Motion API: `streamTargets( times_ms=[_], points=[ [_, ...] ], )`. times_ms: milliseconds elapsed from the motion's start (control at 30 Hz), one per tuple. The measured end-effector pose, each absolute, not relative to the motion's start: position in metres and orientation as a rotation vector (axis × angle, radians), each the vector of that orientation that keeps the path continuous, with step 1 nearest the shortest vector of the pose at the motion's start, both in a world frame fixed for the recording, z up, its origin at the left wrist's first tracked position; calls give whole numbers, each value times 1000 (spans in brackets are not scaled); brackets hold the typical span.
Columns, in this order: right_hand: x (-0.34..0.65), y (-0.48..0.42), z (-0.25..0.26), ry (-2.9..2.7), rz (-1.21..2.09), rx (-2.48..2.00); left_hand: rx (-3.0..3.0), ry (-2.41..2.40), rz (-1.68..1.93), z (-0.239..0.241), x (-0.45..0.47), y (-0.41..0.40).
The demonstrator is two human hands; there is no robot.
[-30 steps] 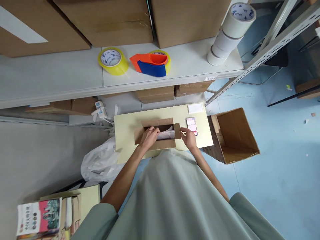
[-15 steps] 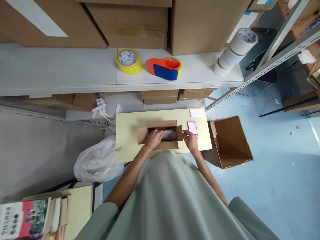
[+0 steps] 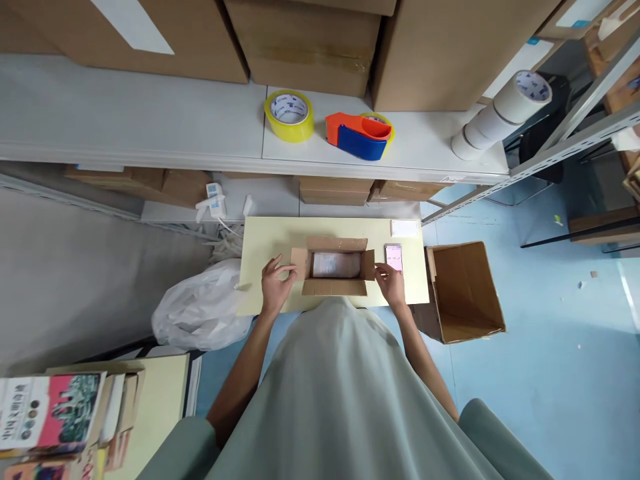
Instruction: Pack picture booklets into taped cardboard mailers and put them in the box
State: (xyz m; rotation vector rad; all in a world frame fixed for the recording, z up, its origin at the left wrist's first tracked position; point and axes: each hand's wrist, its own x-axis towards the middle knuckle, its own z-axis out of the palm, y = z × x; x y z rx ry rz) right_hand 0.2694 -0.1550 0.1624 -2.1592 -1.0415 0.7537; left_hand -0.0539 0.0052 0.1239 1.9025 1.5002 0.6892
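A small cardboard box (image 3: 335,287) lies on the pale yellow table (image 3: 263,233), its flaps folded outward. Inside it rests a flat package in shiny, clear-looking wrap (image 3: 336,265); what the wrap covers is hard to make out. My left hand (image 3: 277,285) is at the box's left flap, thumb and forefinger pinched at its edge, with another finger raised. On the opposite side, my right hand (image 3: 391,285) pinches the edge of the right flap. Just beyond my right hand lies a phone (image 3: 394,256) with a lit pink screen.
A shelf (image 3: 190,130) ahead carries a yellow tape roll (image 3: 290,117), an orange-and-blue tape dispenser (image 3: 361,138) and stacked white rolls (image 3: 493,120). An open carton (image 3: 465,293) stands right of the table. Left are a white plastic bag (image 3: 203,307) and books (image 3: 65,413).
My left hand has come out of the box and moved left to its left flap, uncovering the wrapped package. My right hand stays at the right flap. The view has shifted slightly.
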Motion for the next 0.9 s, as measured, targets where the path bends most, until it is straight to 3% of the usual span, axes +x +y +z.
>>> streamTargets(
  times_ms=[400, 667, 900],
  points=[
    [262, -154, 171, -1053, 825, -2131, 1738, 1308, 589, 131, -40, -10],
    [252, -153, 171, -1629, 962, -1970, 1910, 994, 272, 137, -24, -22],
    [254, -150, 165, -1728, 953, -2008, 2030, 945, 107, 129, -23, -19]
  ],
)
